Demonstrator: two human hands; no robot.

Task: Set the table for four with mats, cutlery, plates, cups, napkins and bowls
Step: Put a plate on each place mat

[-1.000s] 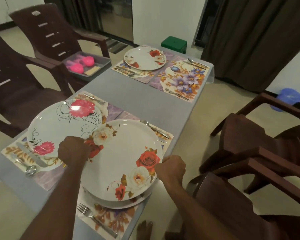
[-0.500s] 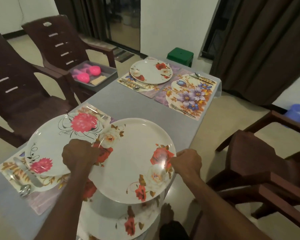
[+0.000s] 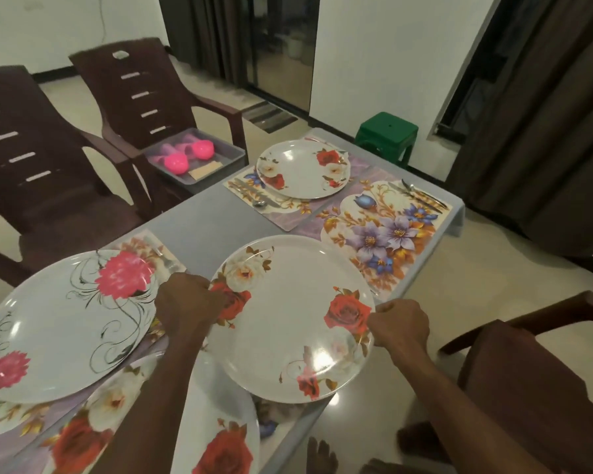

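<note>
Plates, four: rose plate point(image 3: 288, 323) at centre frame, gripped at opposite rims by left hand point(image 3: 189, 307) and right hand point(image 3: 399, 325), fingers curled on its edge; pink-flower plate point(image 3: 62, 323) at left; second rose plate point(image 3: 303, 169) at upper centre; another point(image 3: 220, 443) at bottom. Bare floral mat point(image 3: 384, 234) at right on the desk point(image 3: 199, 220). No legible writing.

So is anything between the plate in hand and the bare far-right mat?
Nothing visible. Both hands, left and right, grip the plate above the table. The far-right mat lies just beyond it, its middle bare; its cutlery lies along the far edge.
</note>
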